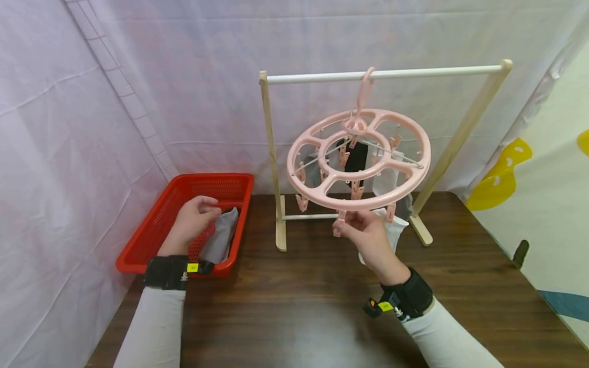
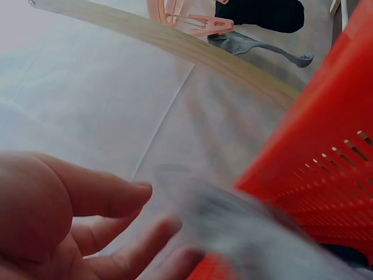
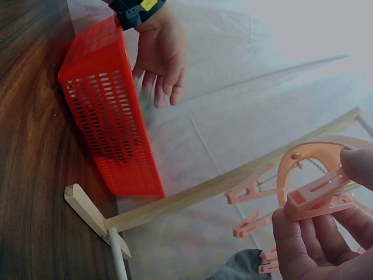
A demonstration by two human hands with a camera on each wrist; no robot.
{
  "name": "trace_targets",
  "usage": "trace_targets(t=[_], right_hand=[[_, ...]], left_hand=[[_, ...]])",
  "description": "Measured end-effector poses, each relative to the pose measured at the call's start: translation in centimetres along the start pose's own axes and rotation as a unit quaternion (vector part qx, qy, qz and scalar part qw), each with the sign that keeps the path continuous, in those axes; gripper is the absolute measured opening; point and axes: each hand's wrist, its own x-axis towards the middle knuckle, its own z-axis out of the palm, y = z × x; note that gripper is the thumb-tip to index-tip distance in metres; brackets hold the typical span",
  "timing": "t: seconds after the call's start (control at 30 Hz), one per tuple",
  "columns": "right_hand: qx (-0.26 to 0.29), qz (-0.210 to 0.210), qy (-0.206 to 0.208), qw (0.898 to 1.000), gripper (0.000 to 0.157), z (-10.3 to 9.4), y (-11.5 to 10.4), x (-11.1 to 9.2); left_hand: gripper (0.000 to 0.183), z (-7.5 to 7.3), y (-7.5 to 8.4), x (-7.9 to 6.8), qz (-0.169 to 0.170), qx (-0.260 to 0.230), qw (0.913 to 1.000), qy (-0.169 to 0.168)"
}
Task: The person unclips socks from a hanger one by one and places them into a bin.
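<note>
My left hand is over the red basket, its fingers relaxed and parted in the left wrist view. Just beyond its fingertips is a grey sock, blurred in the left wrist view; I see no grip on it. With thumb and fingers, my right hand pinches a pink clothespin at the near rim of the round pink hanger. Behind that hand hangs a white sock. Farther back on the hanger are a black sock and a grey sock.
The hanger hooks over the white rail of a wooden stand, whose left foot rests on the brown table. Several clothespins, including one pink clothespin, dangle from the ring. A pale curtain lies behind.
</note>
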Motion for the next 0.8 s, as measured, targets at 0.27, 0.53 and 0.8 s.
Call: trace_targets(t=[0.27, 0.53, 0.8], right_hand=[[-0.007, 0.001, 0.002, 1.000, 0.021, 0.1, 0.0, 0.0], [-0.002, 0.001, 0.008, 1.000, 0.020, 0.0, 0.0, 0.0], [0.002, 0.000, 0.012, 1.000, 0.025, -0.1, -0.3, 0.1]], left_hand=[[0.040, 0.1, 0.3, 0.0, -0.008, 0.017, 0.9990, 0.041], [0.048, 0.5, 1.2, -0.3, -0.013, 0.038, 0.9981, 0.047], [0.049, 1.1, 1.7, -0.6, 0.006, 0.012, 0.9987, 0.049]])
